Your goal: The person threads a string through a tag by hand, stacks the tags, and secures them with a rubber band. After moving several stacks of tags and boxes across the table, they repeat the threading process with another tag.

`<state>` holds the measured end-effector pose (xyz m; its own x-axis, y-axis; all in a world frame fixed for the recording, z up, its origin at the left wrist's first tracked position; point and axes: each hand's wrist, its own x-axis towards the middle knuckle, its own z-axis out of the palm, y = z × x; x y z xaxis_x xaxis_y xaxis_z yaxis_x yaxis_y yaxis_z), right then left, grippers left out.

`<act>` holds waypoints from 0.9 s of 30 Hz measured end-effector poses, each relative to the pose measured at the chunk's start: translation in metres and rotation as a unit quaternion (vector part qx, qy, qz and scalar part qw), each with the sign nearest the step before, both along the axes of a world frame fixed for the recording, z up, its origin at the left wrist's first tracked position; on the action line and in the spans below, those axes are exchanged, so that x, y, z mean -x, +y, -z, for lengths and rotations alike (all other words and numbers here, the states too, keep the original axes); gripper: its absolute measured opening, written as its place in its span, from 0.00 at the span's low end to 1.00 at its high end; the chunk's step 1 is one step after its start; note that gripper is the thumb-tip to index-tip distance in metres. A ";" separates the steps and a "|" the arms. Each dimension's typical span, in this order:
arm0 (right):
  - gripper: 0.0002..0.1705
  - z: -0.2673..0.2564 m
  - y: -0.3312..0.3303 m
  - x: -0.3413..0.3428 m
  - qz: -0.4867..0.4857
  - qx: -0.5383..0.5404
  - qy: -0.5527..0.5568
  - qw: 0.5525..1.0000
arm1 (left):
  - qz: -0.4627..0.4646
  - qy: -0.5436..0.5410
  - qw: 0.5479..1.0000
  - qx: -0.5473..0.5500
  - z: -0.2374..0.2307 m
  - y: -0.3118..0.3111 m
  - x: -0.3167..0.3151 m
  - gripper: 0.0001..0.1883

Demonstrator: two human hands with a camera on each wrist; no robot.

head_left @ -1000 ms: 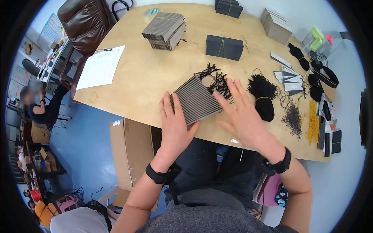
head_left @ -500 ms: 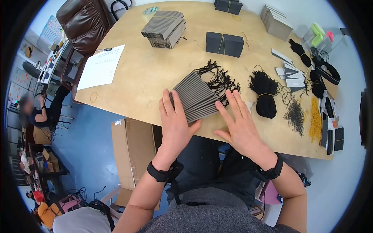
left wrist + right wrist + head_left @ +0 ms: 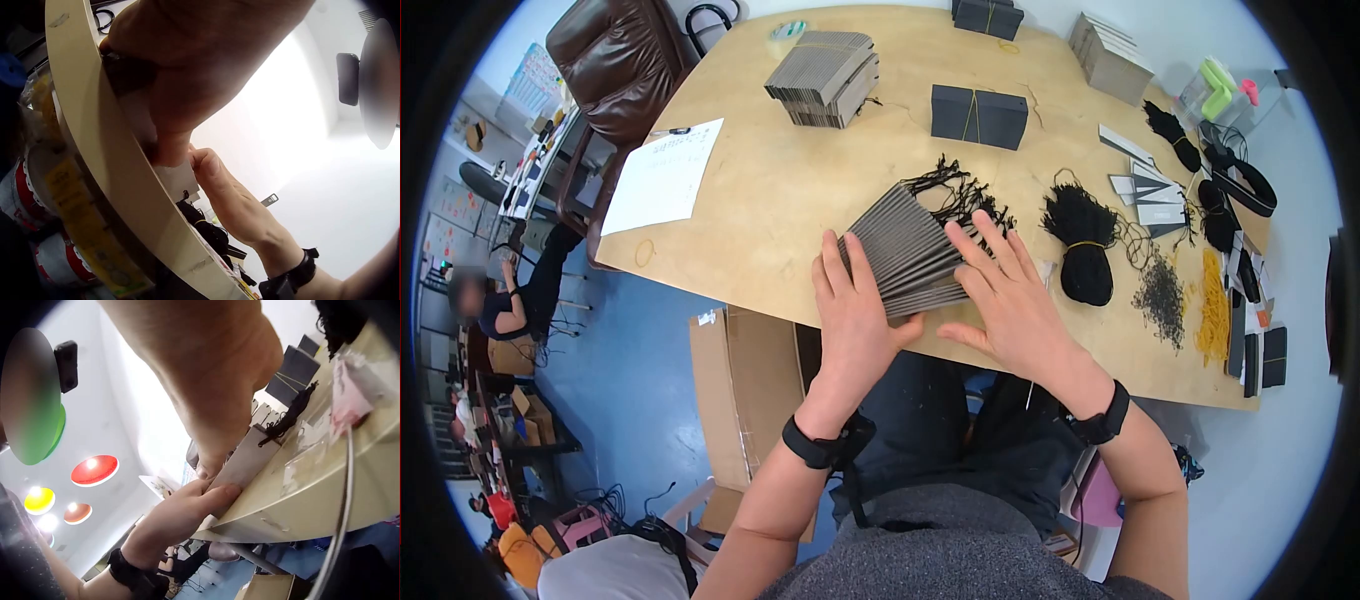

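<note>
A slanted row of grey card tags, standing on edge and packed together, lies at the table's near side. Knotted black strings trail from its far right end. My left hand holds the row's left side, fingers along the edge and thumb at the near corner. In the right wrist view that thumb presses against the pale face of the end tag. My right hand rests its fingertips on the right end of the row, fingers fairly straight and thumb held apart. Its palm hides part of the strings.
A bundle of black strings lies to the right, beside small dark bits and yellow rubber bands. Behind stand a banded dark stack and a grey card stack. Paper lies left; a cardboard box sits below the edge.
My right hand has come in from the right, its fingertips now over the row's right end. The tags there have fanned apart somewhat. My left hand stays in place.
</note>
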<state>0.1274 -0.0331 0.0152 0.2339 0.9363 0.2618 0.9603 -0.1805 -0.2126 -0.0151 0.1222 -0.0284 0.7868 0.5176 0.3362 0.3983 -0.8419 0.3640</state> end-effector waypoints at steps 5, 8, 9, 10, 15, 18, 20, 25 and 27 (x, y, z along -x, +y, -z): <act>0.34 0.005 0.006 -0.007 -0.022 0.005 -0.003 1.000 | -0.007 0.008 1.000 0.004 0.001 -0.001 0.000 0.59; 0.34 0.005 0.003 -0.005 -0.014 0.014 -0.001 1.000 | -0.005 0.006 1.000 0.010 0.001 -0.001 0.000 0.58; 0.34 0.005 0.002 -0.005 -0.011 0.012 0.001 1.000 | -0.003 0.006 1.000 0.010 0.001 -0.001 0.000 0.58; 0.34 0.005 0.001 -0.004 -0.008 0.011 0.004 1.000 | -0.005 0.005 1.000 0.012 0.001 -0.001 -0.001 0.59; 0.38 0.005 0.003 -0.002 -0.008 -0.022 0.022 0.999 | -0.008 0.010 1.000 0.010 0.001 0.000 0.000 0.59; 0.43 0.001 0.016 -0.004 -0.012 -0.047 0.025 0.999 | 0.000 0.003 1.000 0.009 0.001 0.000 0.000 0.59; 0.46 0.003 0.025 -0.007 -0.012 -0.061 0.011 0.998 | -0.003 0.014 1.000 0.020 -0.002 -0.001 0.000 0.59; 0.48 0.013 0.037 -0.012 -0.015 -0.049 -0.012 0.999 | -0.008 0.012 1.000 0.013 0.001 -0.001 0.001 0.59; 0.48 0.013 0.037 -0.011 -0.013 -0.046 -0.012 0.999 | -0.006 0.011 1.000 0.018 0.001 -0.001 0.001 0.59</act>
<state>0.1386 0.0039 0.0027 0.2023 0.9136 0.3528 0.9694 -0.1356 -0.2048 -0.0158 0.1216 -0.0295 0.7871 0.5391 0.2998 0.4170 -0.8231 0.3854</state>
